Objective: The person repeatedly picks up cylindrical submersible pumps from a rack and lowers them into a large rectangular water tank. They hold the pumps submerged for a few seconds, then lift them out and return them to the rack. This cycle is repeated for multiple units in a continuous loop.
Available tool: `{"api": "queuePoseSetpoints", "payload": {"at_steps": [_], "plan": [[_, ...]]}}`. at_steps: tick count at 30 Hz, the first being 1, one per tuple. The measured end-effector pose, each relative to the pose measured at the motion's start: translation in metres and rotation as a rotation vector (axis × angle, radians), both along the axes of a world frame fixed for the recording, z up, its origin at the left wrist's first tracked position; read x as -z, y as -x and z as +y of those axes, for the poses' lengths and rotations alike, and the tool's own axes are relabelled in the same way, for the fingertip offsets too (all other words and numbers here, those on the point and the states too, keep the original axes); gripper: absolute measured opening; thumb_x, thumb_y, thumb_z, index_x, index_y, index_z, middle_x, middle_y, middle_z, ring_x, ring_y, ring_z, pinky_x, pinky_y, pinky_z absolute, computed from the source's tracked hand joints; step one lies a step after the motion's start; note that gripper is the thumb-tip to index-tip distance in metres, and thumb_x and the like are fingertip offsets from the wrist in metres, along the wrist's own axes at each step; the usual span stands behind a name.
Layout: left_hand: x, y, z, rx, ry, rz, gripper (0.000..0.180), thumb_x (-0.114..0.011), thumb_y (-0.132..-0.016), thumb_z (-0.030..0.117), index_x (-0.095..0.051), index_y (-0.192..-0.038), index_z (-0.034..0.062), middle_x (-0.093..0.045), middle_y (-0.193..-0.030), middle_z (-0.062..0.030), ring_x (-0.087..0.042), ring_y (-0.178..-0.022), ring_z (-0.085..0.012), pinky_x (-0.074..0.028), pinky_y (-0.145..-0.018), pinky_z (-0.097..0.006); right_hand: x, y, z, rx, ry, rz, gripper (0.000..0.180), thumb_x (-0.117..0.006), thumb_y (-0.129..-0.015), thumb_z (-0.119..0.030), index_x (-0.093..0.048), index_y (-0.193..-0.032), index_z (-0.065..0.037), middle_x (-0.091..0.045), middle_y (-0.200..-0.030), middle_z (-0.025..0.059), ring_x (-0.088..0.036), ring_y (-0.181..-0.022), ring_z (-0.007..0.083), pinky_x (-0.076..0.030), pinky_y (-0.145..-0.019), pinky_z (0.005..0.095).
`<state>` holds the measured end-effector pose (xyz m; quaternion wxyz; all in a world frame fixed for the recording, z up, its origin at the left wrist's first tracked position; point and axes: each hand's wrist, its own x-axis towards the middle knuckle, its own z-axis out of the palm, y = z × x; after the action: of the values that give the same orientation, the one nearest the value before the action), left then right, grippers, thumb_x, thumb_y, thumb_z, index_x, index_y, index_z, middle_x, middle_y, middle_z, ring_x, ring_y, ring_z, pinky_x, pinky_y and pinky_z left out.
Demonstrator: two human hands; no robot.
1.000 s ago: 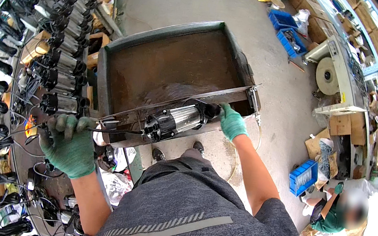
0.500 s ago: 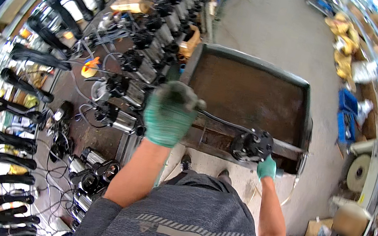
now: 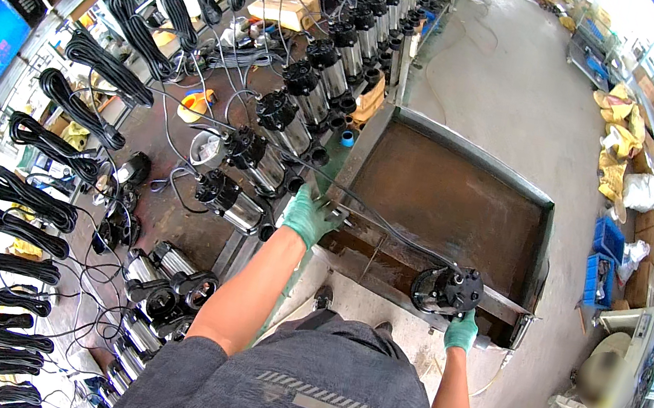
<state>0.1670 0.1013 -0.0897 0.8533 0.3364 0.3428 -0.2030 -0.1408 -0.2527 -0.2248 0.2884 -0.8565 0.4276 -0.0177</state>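
At two o'clock from the wearer, the right hand (image 3: 461, 332) holds the near side of the pump (image 3: 451, 290), probably heavy, rigid, maybe slippery — better gripped by the housing than the flexible cable (image 3: 384, 222) — black, round-topped, by the tank's (image 3: 476, 157) near edge, while the left hand's (image 3: 313, 216) grip, toward eleven, I cannot tell.

My left hand (image 3: 312, 217): green-gloved, fingers loosely bent and parted.
Left forearm (image 3: 254, 294): bare, slanting back behind those fingers.
My right hand (image 3: 461, 334): gloved, fingers mostly hidden from me.
Right forearm (image 3: 456, 403): bare, trailing behind them.
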Motion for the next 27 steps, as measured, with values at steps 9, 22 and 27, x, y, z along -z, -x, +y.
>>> {"api": "queuePoseSetpoints", "payload": {"at_steps": [9, 22, 27], "plan": [[-0.021, -0.123, 0.012, 0.119, -0.234, -0.496, 0.069, -0.048, -0.103, 0.01, -0.022, -0.16, 0.0383, -0.068, -0.088, -0.01, -0.06, -0.059, -0.0199, -0.05, -0.056, -0.042, 0.006, -0.005, 0.003, -0.041, 0.049, -0.018, 0.033, -0.057, -0.098, -0.021, -0.06, -0.131, -0.017, -0.071, -0.105, 0.0267, -0.065, -0.098, 0.0501, -0.05, -0.078, 0.0566], [-0.133, 0.091, -0.025, 0.411, 0.371, -0.813, 0.053, -0.053, -0.103, 0.053, -0.063, -0.135, 0.0116, -0.071, -0.124, -0.0115, -0.064, -0.12, -0.0335, -0.049, -0.105, -0.051, 0.004, -0.004, 0.001, -0.015, 0.041, -0.008, 0.023, -0.053, -0.101, -0.029, -0.057, -0.118, -0.015, -0.07, -0.096, 0.0297, -0.066, -0.092, 0.0527, -0.05, -0.076, 0.0618], [-0.148, 0.104, -0.024, 0.518, 0.498, -0.837, 0.042, -0.051, -0.105, 0.051, -0.066, -0.115, 0.0122, -0.07, -0.111, -0.0073, -0.064, -0.118, -0.0326, -0.053, -0.094, -0.051, 0.002, -0.001, 0.002, -0.005, 0.026, -0.027, 0.022, -0.055, -0.1, -0.029, -0.057, -0.117, -0.015, -0.07, -0.096, 0.0292, -0.066, -0.092, 0.0524, -0.05, -0.075, 0.0611]]}}
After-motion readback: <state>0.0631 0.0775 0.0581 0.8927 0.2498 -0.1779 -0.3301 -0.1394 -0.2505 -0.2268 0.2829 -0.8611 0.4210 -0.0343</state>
